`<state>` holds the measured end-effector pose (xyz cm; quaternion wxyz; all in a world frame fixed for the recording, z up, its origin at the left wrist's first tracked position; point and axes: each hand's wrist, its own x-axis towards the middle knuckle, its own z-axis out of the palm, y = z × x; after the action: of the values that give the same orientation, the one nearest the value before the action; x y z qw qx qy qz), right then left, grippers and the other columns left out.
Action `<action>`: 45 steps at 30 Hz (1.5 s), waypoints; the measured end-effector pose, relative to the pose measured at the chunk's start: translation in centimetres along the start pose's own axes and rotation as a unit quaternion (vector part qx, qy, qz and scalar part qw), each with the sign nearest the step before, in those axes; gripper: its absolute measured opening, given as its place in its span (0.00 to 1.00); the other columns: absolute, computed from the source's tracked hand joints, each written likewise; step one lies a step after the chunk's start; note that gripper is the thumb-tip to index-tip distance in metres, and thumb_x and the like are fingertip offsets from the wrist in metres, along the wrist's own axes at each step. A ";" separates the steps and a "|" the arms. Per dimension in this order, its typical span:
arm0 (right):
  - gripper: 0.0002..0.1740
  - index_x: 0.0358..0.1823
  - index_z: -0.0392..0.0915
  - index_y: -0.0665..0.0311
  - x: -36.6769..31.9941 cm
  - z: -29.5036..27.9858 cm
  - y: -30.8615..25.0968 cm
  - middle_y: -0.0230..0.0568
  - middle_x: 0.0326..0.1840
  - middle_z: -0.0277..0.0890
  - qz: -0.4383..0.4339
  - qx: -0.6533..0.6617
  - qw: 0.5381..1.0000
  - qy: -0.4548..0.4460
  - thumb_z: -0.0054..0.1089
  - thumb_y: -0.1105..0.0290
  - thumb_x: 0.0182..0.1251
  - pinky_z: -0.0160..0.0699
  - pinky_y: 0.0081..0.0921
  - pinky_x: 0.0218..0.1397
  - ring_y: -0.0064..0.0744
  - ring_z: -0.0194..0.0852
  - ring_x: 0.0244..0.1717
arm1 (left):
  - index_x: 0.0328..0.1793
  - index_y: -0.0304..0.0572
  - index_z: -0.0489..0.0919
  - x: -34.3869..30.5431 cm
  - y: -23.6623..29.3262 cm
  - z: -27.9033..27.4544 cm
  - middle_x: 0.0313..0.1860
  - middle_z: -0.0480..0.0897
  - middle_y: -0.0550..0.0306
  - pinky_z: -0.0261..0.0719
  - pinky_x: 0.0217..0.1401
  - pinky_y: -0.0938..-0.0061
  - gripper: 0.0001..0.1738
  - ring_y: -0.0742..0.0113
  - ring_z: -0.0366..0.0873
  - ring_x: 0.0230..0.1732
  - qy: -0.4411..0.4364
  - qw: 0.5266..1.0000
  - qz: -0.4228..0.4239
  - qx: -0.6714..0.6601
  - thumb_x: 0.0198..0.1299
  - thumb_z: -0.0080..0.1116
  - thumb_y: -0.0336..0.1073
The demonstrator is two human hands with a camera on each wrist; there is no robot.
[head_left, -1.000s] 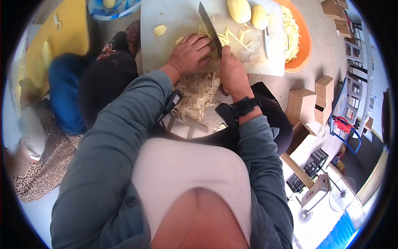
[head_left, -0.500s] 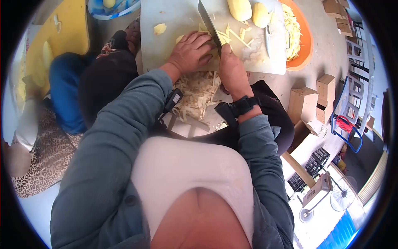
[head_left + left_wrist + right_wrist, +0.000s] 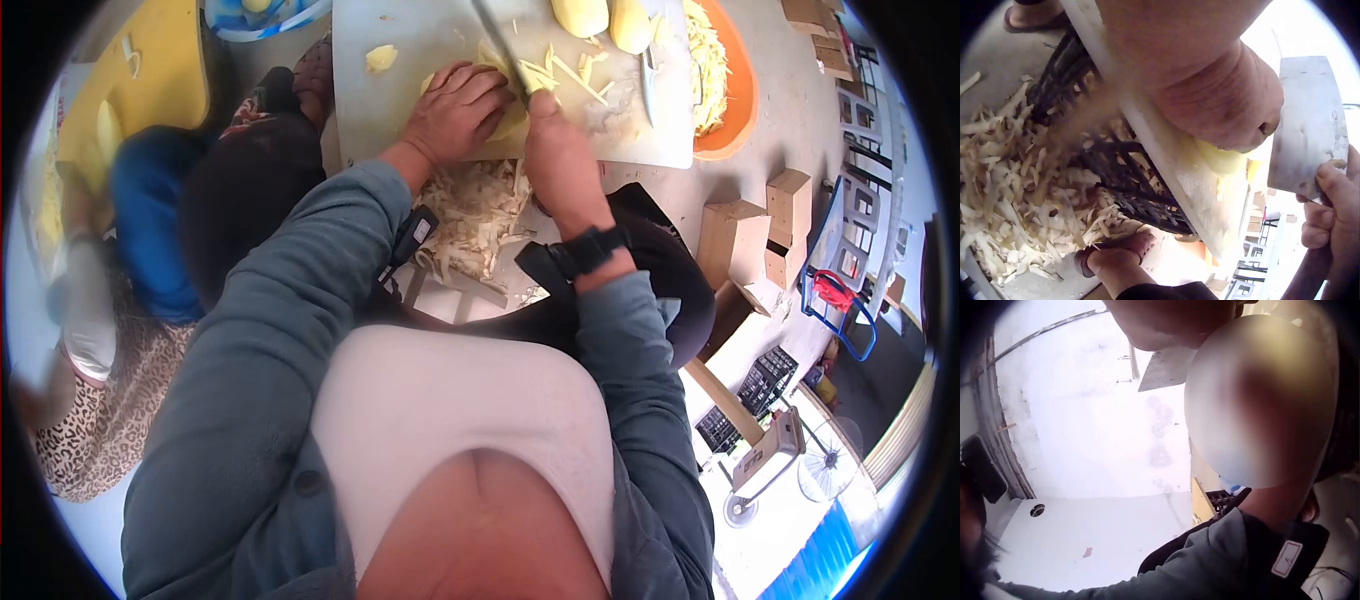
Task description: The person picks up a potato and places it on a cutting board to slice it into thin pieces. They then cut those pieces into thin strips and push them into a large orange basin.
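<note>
A person in gray-blue sleeves works over a white cutting board (image 3: 625, 140), L hand (image 3: 458, 108) bent over a peeled potato (image 3: 1219, 157) nr the board's near edge, fingers close tog. & holding it down. R hand (image 3: 562, 165) grips the handle of a cleaver (image 3: 1307, 125), thumb against the broad blade, which slants over the board beside the L fingers; can't tell if its edge is in the potato. Potato strips (image 3: 566, 68) lie on the board just R of the blade; a lone potato chunk (image 3: 380, 58) sits toward the board's L side. Two whole potatoes (image 3: 581, 16) rest at its far R, w/ a small knife (image 3: 649, 88) nr its R edge. Off that edge, an orange basin (image 3: 740, 100) holds more strips. Peelings (image 3: 480, 215) heap below the board's near side, by a black plastic crate (image 3: 1054, 78). A blue-white basin (image 3: 268, 34) stands off its far L corner.
</note>
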<state>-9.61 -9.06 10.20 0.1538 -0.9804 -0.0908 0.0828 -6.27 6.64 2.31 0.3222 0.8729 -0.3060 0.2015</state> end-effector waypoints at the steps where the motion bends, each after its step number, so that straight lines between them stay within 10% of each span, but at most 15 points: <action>1: 0.13 0.45 0.59 0.69 0.3 0.5 0.1 0.61 0.36 0.74 -0.011 -0.030 0.999 -0.019 0.47 0.81 0.58 0.77 0.48 0.37 0.62 0.77 0.35 | 0.46 0.51 0.81 0.1 0.0 0.0 0.51 0.76 0.62 0.66 0.63 0.63 0.13 0.62 0.72 0.57 0.001 1.000 0.002 0.001 0.52 0.59 0.34; 45: 0.12 0.42 0.59 0.69 0.5 0.4 0.2 0.58 0.34 0.76 -0.006 -0.038 0.999 -0.029 0.49 0.81 0.58 0.80 0.44 0.36 0.58 0.80 0.34 | 0.46 0.49 0.79 0.1 0.1 -0.1 0.52 0.74 0.61 0.67 0.59 0.63 0.15 0.57 0.71 0.56 0.002 1.000 -0.011 -0.003 0.49 0.60 0.33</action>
<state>-9.14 -9.01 9.73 0.1146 -0.9821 -0.1046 0.1072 -6.23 6.61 2.47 0.3275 0.8750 -0.2963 0.1983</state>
